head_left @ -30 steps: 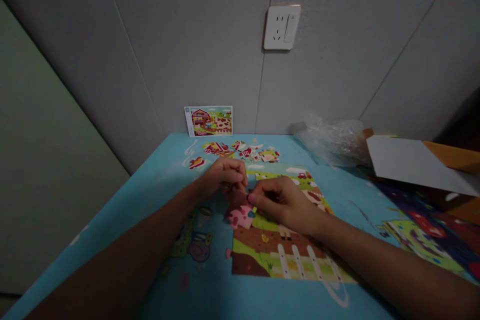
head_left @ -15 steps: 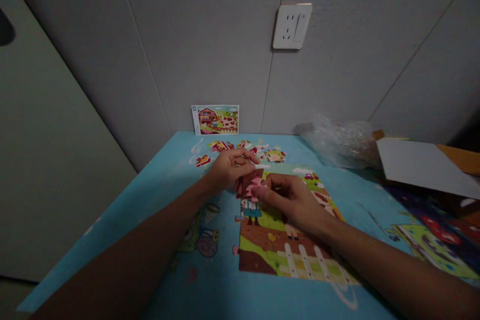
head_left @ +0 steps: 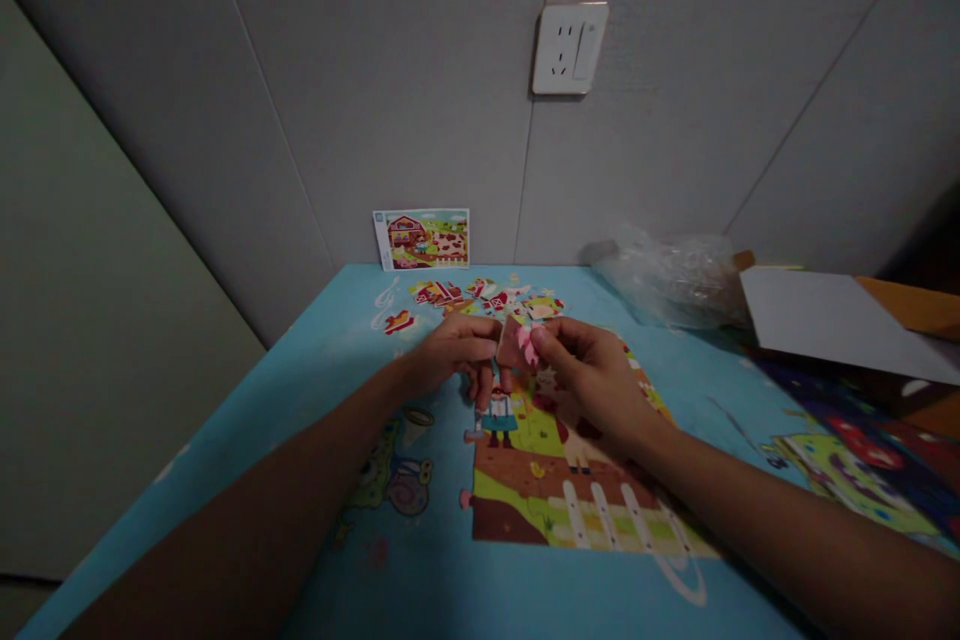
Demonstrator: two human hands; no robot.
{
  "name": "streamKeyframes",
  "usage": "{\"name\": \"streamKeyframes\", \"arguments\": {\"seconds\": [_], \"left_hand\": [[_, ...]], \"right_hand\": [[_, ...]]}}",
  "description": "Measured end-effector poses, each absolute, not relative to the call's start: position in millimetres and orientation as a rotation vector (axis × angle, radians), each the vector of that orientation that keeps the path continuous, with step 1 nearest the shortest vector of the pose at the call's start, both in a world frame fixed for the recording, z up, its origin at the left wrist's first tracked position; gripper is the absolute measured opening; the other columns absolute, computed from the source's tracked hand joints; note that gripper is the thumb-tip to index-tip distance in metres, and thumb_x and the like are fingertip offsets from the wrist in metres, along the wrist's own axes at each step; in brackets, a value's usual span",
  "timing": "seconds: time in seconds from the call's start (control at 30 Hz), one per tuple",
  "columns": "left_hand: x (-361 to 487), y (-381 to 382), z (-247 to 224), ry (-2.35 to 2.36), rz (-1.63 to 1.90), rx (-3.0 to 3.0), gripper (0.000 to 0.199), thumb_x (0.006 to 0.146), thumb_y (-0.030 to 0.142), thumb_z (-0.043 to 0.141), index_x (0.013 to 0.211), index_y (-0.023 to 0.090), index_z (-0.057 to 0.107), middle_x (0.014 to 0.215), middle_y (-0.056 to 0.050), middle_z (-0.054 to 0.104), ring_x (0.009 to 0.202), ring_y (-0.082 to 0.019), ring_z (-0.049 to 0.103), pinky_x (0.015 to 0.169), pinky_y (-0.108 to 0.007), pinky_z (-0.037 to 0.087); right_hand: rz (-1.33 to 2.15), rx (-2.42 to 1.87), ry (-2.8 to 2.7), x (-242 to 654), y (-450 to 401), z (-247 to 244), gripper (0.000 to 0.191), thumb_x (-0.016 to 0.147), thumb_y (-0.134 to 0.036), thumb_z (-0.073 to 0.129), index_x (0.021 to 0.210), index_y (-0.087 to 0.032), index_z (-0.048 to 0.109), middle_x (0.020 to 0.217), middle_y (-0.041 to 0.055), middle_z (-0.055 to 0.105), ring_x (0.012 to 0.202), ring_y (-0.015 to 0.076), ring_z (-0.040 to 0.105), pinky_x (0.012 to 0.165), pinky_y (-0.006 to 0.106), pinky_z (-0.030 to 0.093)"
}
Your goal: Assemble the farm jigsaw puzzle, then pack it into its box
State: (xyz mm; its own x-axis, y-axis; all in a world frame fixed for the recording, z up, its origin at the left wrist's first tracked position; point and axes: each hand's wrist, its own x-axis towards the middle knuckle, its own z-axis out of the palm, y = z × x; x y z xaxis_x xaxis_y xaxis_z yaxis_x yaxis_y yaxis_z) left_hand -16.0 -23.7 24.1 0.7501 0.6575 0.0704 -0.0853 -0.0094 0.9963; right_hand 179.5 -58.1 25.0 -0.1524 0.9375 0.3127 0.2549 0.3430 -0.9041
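Observation:
A brown and pink puzzle piece [head_left: 513, 344] is raised over the upper left of a partly joined farm jigsaw puzzle [head_left: 525, 485]. My right hand [head_left: 600, 375] pinches its right side between thumb and fingers. At the piece's left edge, the fingertips of my left hand [head_left: 454, 355] close on it, while the lower fingers curl down over the puzzle's left border. Below the hands, the joined part shows a figure in a blue apron, a brown path and a white fence. My right hand covers part of the puzzle's middle.
Several loose puzzle pieces [head_left: 442, 294] lie beyond my hands, with one red piece [head_left: 399, 322] apart at left. A picture card [head_left: 422, 240] leans on the wall. Clear plastic wrapping [head_left: 667, 280] and an opened box [head_left: 832, 320] sit at right on the blue patterned tablecloth [head_left: 300, 400].
The puzzle piece has been lifted and turned, showing more of its brown part. My left fingers have come to its edge, and the figure beneath is more exposed. The view has shifted slightly.

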Motion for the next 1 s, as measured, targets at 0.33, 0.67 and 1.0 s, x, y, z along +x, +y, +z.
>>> {"name": "streamKeyframes", "arguments": {"seconds": [0.33,0.67,1.0], "left_hand": [[-19,-7,28,1.344,1.555,1.396,0.02,0.076,0.034,0.055,0.072,0.015,0.06,0.05,0.003,0.055,0.037,-0.008,0.046,0.039,-0.019,0.034],[-43,8,15,2.477,1.023,1.659,0.047,0.068,0.016,0.053,0.114,0.019,0.063,0.113,-0.014,0.063,0.112,-0.035,0.053,0.091,-0.05,0.043],[-54,15,6,2.456,0.743,1.817,0.04,0.073,0.021,0.052,0.108,0.019,0.071,0.114,-0.015,0.065,0.112,-0.038,0.053,0.093,-0.052,0.042]], "right_hand": [[0.892,-1.077,-2.18,180,-63,23,0.038,0.085,-0.045,0.054,0.06,-0.017,0.055,0.05,-0.0037,0.044,0.047,0.0086,0.035,0.046,0.023,0.023],[0.396,-1.604,-1.817,254,10,29,0.036,0.085,-0.045,0.048,0.067,-0.017,0.062,0.057,0.0013,0.056,0.052,0.013,0.045,0.051,0.026,0.028],[0.171,-1.785,-1.749,266,32,15,0.037,0.085,-0.045,0.048,0.078,-0.014,0.069,0.067,0.0057,0.062,0.059,0.016,0.05,0.055,0.027,0.029]]}}
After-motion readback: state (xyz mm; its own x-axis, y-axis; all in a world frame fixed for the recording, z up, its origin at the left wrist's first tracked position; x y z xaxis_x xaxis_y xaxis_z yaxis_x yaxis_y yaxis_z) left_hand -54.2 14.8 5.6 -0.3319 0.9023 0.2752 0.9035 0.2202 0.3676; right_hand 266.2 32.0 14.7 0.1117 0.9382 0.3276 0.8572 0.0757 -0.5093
